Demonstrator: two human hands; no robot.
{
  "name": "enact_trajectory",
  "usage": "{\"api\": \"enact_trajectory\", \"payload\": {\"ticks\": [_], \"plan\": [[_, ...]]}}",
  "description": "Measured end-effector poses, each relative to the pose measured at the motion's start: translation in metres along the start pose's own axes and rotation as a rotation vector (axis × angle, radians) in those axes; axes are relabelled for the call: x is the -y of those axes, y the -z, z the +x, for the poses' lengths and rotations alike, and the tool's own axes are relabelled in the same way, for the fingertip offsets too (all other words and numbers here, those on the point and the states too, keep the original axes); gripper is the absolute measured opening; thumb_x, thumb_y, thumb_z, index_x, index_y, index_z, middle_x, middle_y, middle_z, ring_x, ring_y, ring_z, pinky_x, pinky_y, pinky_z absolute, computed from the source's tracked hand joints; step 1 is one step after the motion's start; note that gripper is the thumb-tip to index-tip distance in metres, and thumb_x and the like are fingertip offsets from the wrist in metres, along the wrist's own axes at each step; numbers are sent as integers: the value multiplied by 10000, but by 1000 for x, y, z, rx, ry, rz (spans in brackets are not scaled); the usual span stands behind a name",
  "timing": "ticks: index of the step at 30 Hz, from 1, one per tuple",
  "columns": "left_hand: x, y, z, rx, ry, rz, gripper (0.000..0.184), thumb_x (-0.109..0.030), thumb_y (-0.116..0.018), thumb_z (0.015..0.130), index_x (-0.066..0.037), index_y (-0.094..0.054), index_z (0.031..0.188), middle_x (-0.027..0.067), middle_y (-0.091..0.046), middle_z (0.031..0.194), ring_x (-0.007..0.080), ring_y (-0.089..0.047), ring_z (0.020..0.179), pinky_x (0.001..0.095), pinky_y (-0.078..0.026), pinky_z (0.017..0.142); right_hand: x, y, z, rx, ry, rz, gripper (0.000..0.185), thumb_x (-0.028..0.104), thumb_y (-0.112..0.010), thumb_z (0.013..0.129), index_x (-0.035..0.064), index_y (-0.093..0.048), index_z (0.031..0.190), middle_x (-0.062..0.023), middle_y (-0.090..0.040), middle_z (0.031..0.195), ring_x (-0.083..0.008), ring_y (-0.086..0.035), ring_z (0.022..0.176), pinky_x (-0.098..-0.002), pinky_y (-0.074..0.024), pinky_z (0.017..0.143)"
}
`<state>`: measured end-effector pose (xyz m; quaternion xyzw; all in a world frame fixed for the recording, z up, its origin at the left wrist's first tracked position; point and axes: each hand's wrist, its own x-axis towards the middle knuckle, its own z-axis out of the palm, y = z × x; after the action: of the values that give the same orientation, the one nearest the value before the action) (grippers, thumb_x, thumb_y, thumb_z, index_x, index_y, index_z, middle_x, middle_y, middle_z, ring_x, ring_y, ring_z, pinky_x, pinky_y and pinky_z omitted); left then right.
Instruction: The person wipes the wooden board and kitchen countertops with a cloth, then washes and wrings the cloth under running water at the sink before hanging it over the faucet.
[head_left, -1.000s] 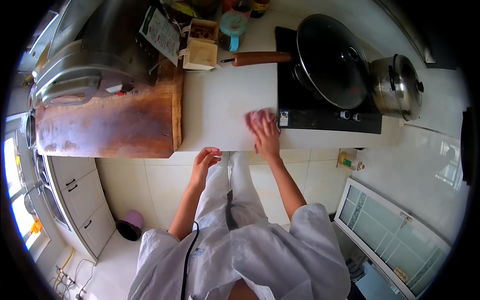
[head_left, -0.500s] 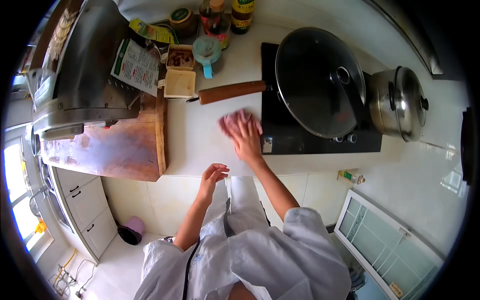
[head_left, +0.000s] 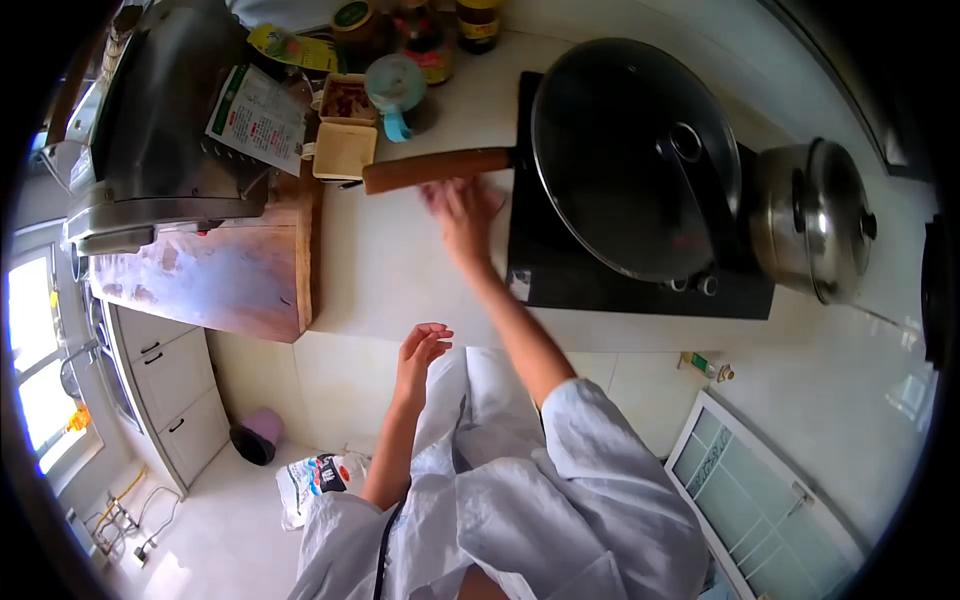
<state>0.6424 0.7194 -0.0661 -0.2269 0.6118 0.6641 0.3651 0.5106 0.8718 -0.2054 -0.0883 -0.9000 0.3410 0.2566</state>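
Observation:
A crumpled pink cloth (head_left: 494, 197) lies on the white counter, partly hidden beneath my right hand (head_left: 463, 222), which presses and grips it. That hand sits just under the wooden handle (head_left: 436, 170) of the large pan, its fingertips partly covered by the handle. The pan, topped with a dark glass lid (head_left: 620, 170), rests on the black cooktop (head_left: 560, 285) to the right. My left hand (head_left: 423, 348) hangs in the air in front of the counter edge, fingers loosely bent and apart, with nothing in it.
Two small square containers (head_left: 345, 152), a lidded cup with a blue handle (head_left: 395, 85) and several jars and bottles (head_left: 478, 25) stand at the back left. A wooden board (head_left: 230, 285) is at left, beside a dark appliance (head_left: 170, 120). A steel pot (head_left: 785, 215) stands at right.
My right hand has slid with the cloth away from me and slightly left, reaching below the pan handle. My left hand has barely moved. The camera view has shifted a little.

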Motion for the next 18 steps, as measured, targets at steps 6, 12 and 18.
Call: {"api": "enact_trajectory", "payload": {"ticks": [6,12,18], "plan": [[23,-2,-27,170,-11,43,177,-143,-428,900,-55,-557,983,50,-609,944,104,-552,830,245,-408,798,44,127,-146,289,225,-149,424,77,-517,729,117,-553,1149,-106,-464,1252,-329,-451,1109,-426,-359,947],[57,12,-56,254,4,80,173,-162,-434,900,-70,-563,967,44,-613,935,107,-560,828,253,-409,800,-6,211,-195,202,-31,-229,393,21,-505,736,100,-579,1115,-118,-467,1247,-348,-414,1161,-452,-330,975],[78,18,-68,188,31,96,180,-164,-436,895,-61,-561,974,55,-611,943,115,-560,827,251,-411,794,60,113,-201,-240,-346,-321,491,-39,-509,706,122,-536,1169,-133,-330,1356,-403,-305,1218,-527,-234,989]]}}
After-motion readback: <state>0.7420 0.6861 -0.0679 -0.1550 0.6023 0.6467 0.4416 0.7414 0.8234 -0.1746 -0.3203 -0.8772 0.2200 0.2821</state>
